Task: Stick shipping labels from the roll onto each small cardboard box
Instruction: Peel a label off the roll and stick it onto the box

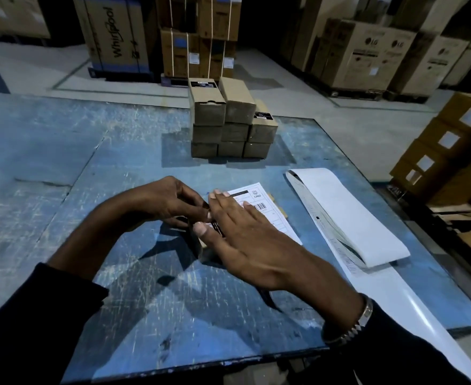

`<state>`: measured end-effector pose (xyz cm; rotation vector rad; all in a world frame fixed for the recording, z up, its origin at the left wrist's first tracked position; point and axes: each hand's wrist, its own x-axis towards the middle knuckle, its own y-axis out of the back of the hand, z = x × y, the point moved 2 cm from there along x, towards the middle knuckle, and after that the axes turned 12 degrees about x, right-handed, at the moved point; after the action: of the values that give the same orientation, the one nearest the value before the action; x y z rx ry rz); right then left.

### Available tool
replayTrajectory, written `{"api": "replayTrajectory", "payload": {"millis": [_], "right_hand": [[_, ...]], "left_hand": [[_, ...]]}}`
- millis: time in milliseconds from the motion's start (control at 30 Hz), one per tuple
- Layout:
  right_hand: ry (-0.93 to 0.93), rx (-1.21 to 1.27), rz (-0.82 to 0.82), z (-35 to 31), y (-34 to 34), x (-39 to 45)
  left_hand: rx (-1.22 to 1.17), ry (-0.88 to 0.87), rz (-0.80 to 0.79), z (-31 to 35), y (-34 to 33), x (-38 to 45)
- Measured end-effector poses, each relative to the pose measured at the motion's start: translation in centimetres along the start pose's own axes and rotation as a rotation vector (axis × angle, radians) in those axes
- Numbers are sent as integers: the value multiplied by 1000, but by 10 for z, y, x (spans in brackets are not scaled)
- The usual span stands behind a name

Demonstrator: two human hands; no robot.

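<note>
A: Head view. The label [259, 209] lies across the top of one small box [202, 247], at the near middle of the blue table [117, 168]. The right hand [245, 234] presses flat on the label, fingers straight, gripping nothing. The left hand [170, 202] has its fingers curled at the label's left edge; whether it pinches the label or the box cannot be told.

B: And how far along is the job?

A: Judging by this view, one label is being smoothed down. A stack of boxes [231, 120] stands well apart at the far side of the table. Two of its upper boxes carry dark stickers; no white label shows on any of them, so most of the work appears to remain. The label strip [348, 215] lies flattened to the right, its tail running toward the near edge.

B: What is hidden?

A: The box under the hands is almost wholly covered; only a corner shows. The label's print is mostly unreadable, and the stack's far faces are unseen.
</note>
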<state>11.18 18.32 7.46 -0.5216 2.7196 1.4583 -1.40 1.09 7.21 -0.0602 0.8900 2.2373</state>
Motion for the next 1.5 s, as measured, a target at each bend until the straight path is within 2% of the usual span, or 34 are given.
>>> {"api": "replayTrajectory", "payload": {"millis": [267,467,667,733,867,933,1100,1367,1433,1500], "right_hand": [[-65,-104,41,32,12,-11],[-163,-59,78,61,26,-26],[-294,-29,107,45,34,-29],[-223,-57,154,29,30,-26],[-34,-5,40,5,6,-9],[-11,-45,54,8,-4,-3],[-103,-85,120,32,5,-10],[-303,-24,31,52,43,-23],[-313,-24,61,43,48,-24],[-239,-42,133,27,43,-24]], "left_hand": [[-42,7,-49,3,1,0],[-16,18,-39,4,1,-3],[-10,23,-27,7,1,-6],[2,26,-24,6,2,-4],[-27,19,-4,1,3,-1],[-31,7,-15,1,3,-2],[-9,-18,-42,4,1,-2],[-3,-11,-33,6,1,-5],[14,-14,-34,7,1,-6],[24,-16,-32,8,1,-6]]}}
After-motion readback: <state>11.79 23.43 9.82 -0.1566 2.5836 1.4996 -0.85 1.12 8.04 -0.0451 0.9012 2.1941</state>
